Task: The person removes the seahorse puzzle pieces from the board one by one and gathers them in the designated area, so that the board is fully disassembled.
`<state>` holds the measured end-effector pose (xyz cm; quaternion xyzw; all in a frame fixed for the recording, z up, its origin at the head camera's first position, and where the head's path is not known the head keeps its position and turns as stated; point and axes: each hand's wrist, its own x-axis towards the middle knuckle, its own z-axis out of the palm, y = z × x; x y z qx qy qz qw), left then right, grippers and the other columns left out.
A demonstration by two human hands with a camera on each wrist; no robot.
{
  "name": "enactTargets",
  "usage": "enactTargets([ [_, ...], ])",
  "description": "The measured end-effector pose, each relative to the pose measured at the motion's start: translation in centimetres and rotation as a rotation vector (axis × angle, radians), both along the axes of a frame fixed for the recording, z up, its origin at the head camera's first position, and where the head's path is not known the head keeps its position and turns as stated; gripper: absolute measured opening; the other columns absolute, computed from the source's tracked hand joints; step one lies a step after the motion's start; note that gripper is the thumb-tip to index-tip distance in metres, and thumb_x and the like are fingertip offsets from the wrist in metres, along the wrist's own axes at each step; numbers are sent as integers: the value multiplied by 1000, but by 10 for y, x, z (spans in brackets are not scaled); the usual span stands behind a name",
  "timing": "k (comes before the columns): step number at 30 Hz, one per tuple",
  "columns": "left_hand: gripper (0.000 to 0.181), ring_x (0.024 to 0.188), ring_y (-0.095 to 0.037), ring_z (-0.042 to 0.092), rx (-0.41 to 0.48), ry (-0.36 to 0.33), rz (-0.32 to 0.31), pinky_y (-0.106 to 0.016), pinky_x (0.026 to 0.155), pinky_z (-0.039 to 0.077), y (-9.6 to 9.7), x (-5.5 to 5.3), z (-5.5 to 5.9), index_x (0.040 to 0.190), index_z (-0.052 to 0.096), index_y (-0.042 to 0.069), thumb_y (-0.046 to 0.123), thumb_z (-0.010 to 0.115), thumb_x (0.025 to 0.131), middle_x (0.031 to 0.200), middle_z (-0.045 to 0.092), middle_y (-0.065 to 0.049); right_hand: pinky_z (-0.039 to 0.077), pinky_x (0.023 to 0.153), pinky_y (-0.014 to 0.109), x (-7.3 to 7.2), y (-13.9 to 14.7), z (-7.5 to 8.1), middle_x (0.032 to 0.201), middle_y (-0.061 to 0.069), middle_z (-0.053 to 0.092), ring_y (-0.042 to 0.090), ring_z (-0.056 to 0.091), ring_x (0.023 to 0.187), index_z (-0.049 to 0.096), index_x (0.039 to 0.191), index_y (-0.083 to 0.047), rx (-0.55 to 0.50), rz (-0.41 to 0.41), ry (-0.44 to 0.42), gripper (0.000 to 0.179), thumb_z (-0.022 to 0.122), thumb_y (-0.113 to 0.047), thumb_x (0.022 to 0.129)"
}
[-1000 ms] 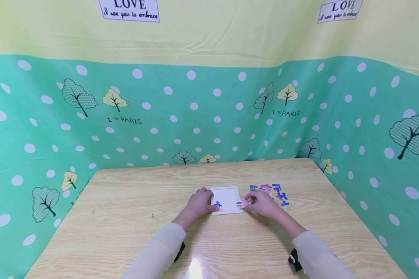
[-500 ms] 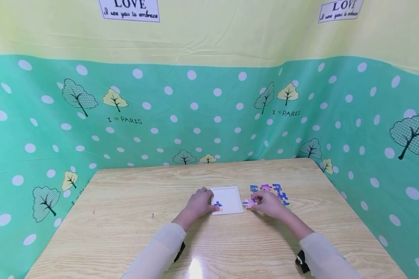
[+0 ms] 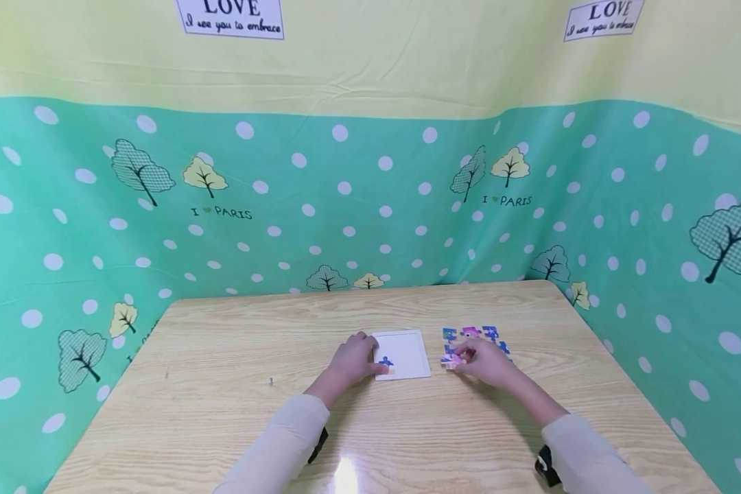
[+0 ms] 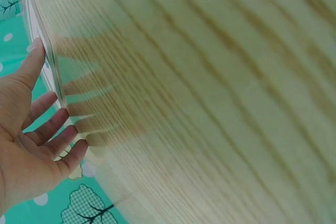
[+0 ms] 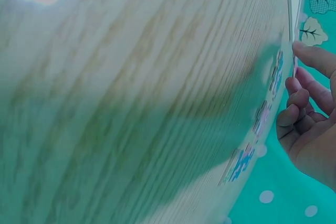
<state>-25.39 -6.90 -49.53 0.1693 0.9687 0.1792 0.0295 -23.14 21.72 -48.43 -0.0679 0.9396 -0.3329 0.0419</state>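
A shallow white puzzle tray (image 3: 404, 350) lies on the table, with a small blue and orange puzzle section at its near left corner. My left hand (image 3: 350, 358) rests against the tray's left side, thumb laid over the rim. In the left wrist view its fingers (image 4: 52, 127) are spread and fairly straight beside the tray edge. My right hand (image 3: 486, 362) pinches a pink, blue and white puzzle piece (image 3: 451, 361) between thumb and fingertips, right of the tray and overlapping the near side of the loose pieces. The other right fingers (image 5: 289, 119) curl inward.
Several loose pieces, among them a pink one (image 3: 469, 332) and a blue one (image 3: 490, 333), lie right of the tray, partly hidden by the right hand. The wooden table (image 3: 234, 412) meets a green dotted cloth (image 3: 284, 192) behind and at the sides.
My right hand has moved right with the pinched piece, from over the tray's right edge to beside the loose pieces. The left hand and the tray have stayed where they were.
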Motion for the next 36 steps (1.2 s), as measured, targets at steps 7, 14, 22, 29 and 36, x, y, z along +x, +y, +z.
enactTargets([
  [7,56,82,-19,49,3,-3,-4,-40,82,47,-1,0,0,107,62,7,49,73,73,96,55,-5,43,58,22,2,6,2,79,3,56,14,48,71,67,102,-3,5,5,9,32,77,-12,73],
  [14,55,85,-20,50,5,-15,-4,-42,85,48,-1,0,1,107,61,7,50,73,73,99,55,-6,42,58,22,3,12,-1,80,3,56,14,48,72,67,102,-3,9,20,15,31,76,-10,73],
  [22,56,86,-21,51,14,-13,-1,-42,85,48,-1,1,2,108,61,6,49,73,73,99,55,-7,43,58,21,5,18,1,79,2,56,14,48,72,67,102,-3,1,19,-9,30,75,-10,74],
  [29,56,83,-19,50,12,-16,-1,-41,84,48,-1,1,2,107,62,7,49,73,73,97,55,-5,44,61,21,8,25,0,82,3,57,15,49,76,66,105,-1,8,12,-15,35,76,-12,73],
  [36,57,85,-20,50,4,-13,2,-41,85,48,-1,1,1,108,62,7,50,73,72,99,56,-6,42,62,23,11,35,-1,85,4,56,15,48,78,66,105,-2,26,7,-10,33,75,-15,76],
])
